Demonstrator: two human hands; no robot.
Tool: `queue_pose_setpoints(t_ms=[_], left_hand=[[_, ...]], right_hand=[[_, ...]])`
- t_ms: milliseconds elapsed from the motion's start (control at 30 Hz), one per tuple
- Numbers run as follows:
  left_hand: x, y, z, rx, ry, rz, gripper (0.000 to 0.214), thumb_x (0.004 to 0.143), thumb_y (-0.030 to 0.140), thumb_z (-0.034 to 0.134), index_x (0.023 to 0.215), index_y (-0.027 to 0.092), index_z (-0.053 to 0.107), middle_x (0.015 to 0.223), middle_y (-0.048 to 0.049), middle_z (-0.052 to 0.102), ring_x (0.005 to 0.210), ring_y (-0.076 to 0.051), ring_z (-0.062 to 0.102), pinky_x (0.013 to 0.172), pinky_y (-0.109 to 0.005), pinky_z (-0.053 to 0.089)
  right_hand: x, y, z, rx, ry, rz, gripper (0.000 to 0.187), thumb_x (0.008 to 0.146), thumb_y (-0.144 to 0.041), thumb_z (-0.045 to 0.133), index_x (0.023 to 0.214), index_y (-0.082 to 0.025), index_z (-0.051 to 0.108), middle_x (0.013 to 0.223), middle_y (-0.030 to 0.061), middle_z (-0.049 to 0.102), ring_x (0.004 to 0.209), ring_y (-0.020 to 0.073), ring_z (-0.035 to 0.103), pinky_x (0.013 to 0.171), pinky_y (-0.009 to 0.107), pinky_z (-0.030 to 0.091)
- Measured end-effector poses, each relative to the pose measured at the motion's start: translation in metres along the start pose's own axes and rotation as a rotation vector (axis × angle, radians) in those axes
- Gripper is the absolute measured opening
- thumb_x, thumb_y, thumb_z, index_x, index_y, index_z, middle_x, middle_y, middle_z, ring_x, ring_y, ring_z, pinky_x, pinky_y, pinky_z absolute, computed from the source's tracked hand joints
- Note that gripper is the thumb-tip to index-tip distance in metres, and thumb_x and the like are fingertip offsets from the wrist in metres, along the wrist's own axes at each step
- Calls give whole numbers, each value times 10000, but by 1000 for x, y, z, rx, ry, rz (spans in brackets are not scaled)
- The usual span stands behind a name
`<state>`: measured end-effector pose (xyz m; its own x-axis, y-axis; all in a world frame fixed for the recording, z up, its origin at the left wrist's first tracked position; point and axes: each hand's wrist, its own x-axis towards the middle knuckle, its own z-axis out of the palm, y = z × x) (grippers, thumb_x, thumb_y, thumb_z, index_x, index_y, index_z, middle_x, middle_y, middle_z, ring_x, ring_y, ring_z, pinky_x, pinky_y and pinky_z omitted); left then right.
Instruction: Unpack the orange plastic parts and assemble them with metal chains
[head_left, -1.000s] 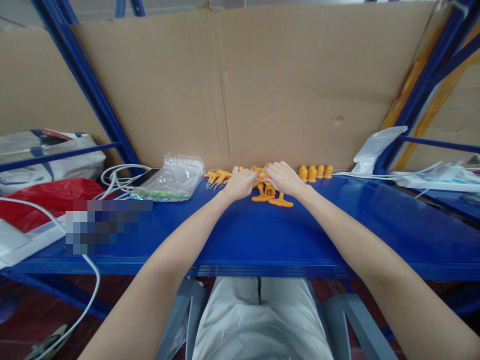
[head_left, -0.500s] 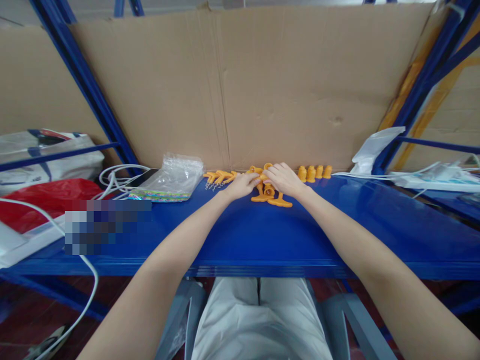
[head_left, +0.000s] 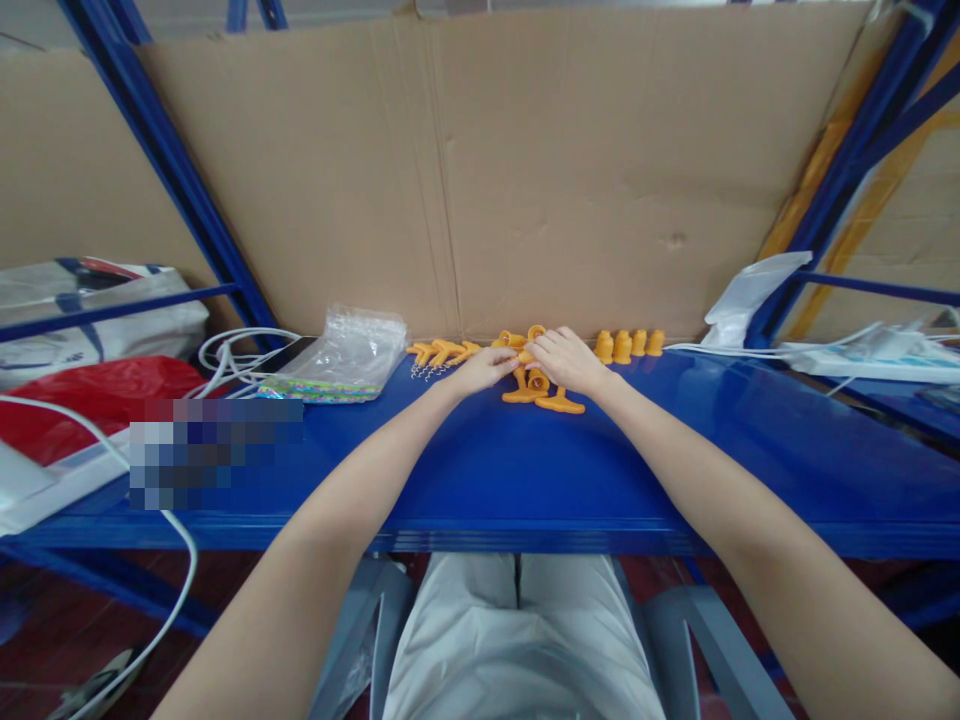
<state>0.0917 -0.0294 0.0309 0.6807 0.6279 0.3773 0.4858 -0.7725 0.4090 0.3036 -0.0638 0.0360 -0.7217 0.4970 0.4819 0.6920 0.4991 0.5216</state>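
Both my hands rest at the back of a blue shelf [head_left: 525,470], meeting over a heap of small orange plastic parts [head_left: 534,385]. My left hand [head_left: 484,368] lies with its fingers curled, the fingertips pinched on an orange piece at the heap. My right hand [head_left: 566,358] is curled over the heap from the right, its fingers closed on an orange part. More orange T-shaped pieces [head_left: 439,351] with small metal springs [head_left: 424,371] lie just left of my left hand. A row of orange caps [head_left: 628,345] stands upright to the right of my right hand.
A brown cardboard sheet [head_left: 525,170] walls the back of the shelf. A stack of clear plastic bags [head_left: 341,358] and white cables [head_left: 232,355] lie at the left, with a red bag [head_left: 90,395] beyond. A white bag [head_left: 750,290] and white cables lie at the right.
My left hand has slid a little to the right and flattened, uncovering orange pieces on its left. My right hand has barely moved.
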Motion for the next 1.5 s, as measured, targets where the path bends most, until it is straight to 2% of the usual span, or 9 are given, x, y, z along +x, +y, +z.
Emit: queue_pose_setpoints(t_ms=[100,233,367,500,600,833,1000,1167,1500], left_hand=[[-5,5,3,254,30,5,288,1001,311,399,946,168,644,944,-77,724,867,-209,652,781,-327,473],[-12,13,6,624,76,0,310,1020,277,368,1049,162,654,1067,-144,741,1035,-279,676,912,-427,432],[-16,14,6,751,88,27,308,1019,264,368,1052,151,652,1062,-169,743,1047,-297,675,906,-436,404],[-16,12,5,786,81,36,316,1019,277,359,1013,152,649,1047,-163,745,1018,-290,677,879,-417,392],[-16,12,5,792,80,49,323,1013,284,356,992,151,650,1024,-162,745,1001,-290,676,865,-414,392],[-16,12,5,760,108,52,299,991,283,388,988,150,657,988,-163,746,985,-301,681,871,-434,401],[-15,13,6,679,117,-33,305,1005,305,388,1032,169,660,1000,-128,763,973,-271,700,844,-389,426],[-14,12,7,659,101,-21,295,1003,312,406,1001,165,661,997,-123,769,966,-263,707,848,-377,437],[-16,32,3,710,24,-127,324,1009,291,390,1076,154,676,1107,-149,752,1088,-293,689,904,-417,426]], right_hand=[[0,0,1,41,-2,-11,395,1064,-352,341,1121,-116,653,1014,168,685,949,281,550,846,393,301],[1,-3,2,66,-47,4,351,1045,-311,403,1156,-87,650,1059,185,698,1005,287,575,891,403,304],[3,-6,9,116,-85,52,341,1036,-267,427,1237,-85,634,1140,195,704,1053,282,591,900,395,314],[4,-7,16,126,-122,69,356,1044,-264,425,1291,-89,614,1160,189,705,1073,275,591,874,374,322],[5,-7,17,124,-113,72,333,1053,-274,414,1245,-122,640,1128,164,715,1045,265,593,857,366,321],[6,-10,9,107,-131,109,268,1042,-252,453,1182,-134,649,1099,158,712,1017,266,579,827,360,287],[5,-11,3,51,-76,91,241,1030,-213,460,1180,-151,637,1069,147,705,1031,275,556,794,359,266],[4,-12,2,-2,-60,75,224,1023,-193,452,1139,-160,641,1063,147,691,1024,271,547,795,362,258],[3,-9,7,14,-17,60,218,1009,-182,455,1132,-157,634,1048,143,690,1011,268,553,841,368,282]])
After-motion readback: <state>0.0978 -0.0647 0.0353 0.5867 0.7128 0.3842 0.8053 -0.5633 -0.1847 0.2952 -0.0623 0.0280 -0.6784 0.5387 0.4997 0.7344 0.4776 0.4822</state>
